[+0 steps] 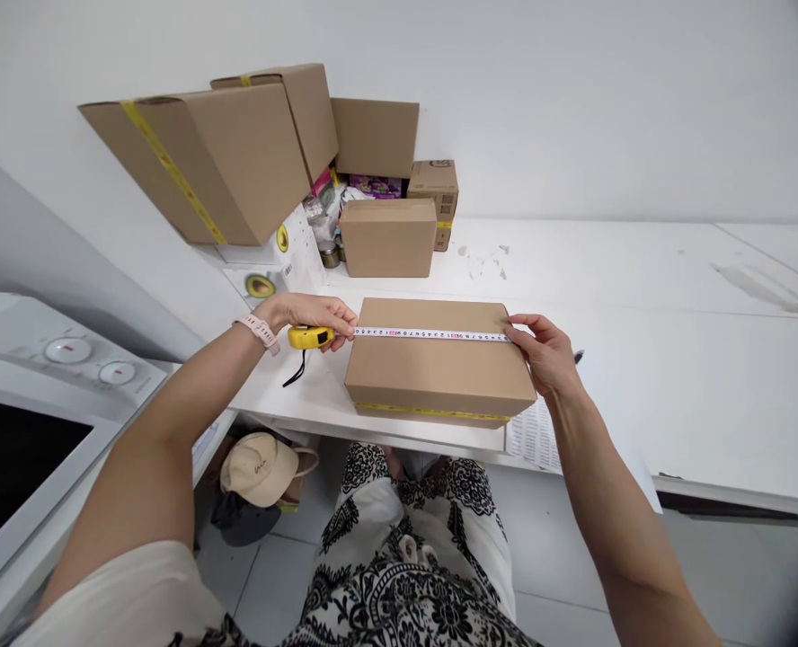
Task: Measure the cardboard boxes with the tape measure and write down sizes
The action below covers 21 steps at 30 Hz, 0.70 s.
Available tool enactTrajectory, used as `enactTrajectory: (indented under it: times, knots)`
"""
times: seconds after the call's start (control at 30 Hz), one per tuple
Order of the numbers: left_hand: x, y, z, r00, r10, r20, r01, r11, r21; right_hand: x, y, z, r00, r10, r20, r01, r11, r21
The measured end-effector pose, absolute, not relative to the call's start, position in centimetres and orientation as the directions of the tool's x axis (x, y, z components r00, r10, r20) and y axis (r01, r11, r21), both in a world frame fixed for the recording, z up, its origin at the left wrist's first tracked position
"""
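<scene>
A brown cardboard box (439, 368) with yellow tape along its near side lies on the white table in front of me. Across its top runs the white blade of a yellow tape measure (310, 337), drawn out from left to right. My left hand (319, 316) is closed on the tape measure by the box's left edge, and a black wrist strap hangs from the case. At the right edge, the fingers of my right hand (542, 349) pinch the blade's end against the box. The very tip of the blade is hidden by those fingers.
Large cardboard boxes (251, 153) are stacked at the back left beside a smaller upright box (389, 238). A printed sheet (535, 436) and a pen (578, 357) lie to the right. At far left stands a microwave (28, 449); a beige cap (259, 467) sits below the table.
</scene>
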<state>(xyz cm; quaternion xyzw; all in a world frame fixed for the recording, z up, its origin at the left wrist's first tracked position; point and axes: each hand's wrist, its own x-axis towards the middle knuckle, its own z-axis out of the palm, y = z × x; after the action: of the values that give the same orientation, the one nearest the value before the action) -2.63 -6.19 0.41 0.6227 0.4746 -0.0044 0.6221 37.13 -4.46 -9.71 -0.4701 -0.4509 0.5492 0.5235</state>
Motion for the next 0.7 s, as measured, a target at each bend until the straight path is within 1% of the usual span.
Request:
enactTrajectory:
  times: [0.13, 0.27, 0.33, 0.4, 0.5, 0.57, 0.63, 0.7]
  knots:
    - [-2.6, -6.3, 0.3, 0.529, 0.587, -0.613, 0.606, 0.246, 0.757, 37.1, -4.5, -9.6, -0.008, 0.998, -0.055, -0.177, -0.056, -0.983]
    - [-2.6, -6.3, -0.1, 0.545, 0.583, -0.602, 0.597, 0.234, 0.767, 37.0, -4.5, -9.8, -0.003, 0.999, -0.051, -0.169, -0.051, -0.984]
    - [-2.4, -6.3, 0.5, 0.544, 0.587, -0.600, 0.609, 0.215, 0.763, 36.9, -4.4, -9.7, 0.007, 0.999, -0.048, -0.168, -0.047, -0.985]
    - [-2.1, -6.8, 2.0, 0.536, 0.612, -0.581, 0.629, 0.170, 0.759, 36.9, -4.3, -9.1, 0.027, 1.000, -0.012, -0.147, -0.008, -0.989]
    - [-1.3, -9.1, 4.9, 0.526, 0.684, -0.506, 0.642, 0.071, 0.763, 37.4, -4.6, -6.6, 0.070, 0.990, 0.123, -0.112, 0.130, -0.985]
    - [-0.1, -12.1, 6.0, 0.508, 0.739, -0.442, 0.608, 0.055, 0.792, 37.8, -5.1, -4.0, 0.123, 0.964, 0.237, -0.129, 0.252, -0.959]
    - [2.0, -16.1, 5.3, 0.507, 0.760, -0.407, 0.504, 0.122, 0.855, 38.1, -5.8, -1.5, 0.205, 0.911, 0.358, -0.141, 0.390, -0.910]
    - [5.1, -20.5, 3.0, 0.523, 0.759, -0.389, 0.346, 0.228, 0.910, 38.0, -6.4, 0.4, 0.225, 0.858, 0.462, -0.110, 0.494, -0.863]
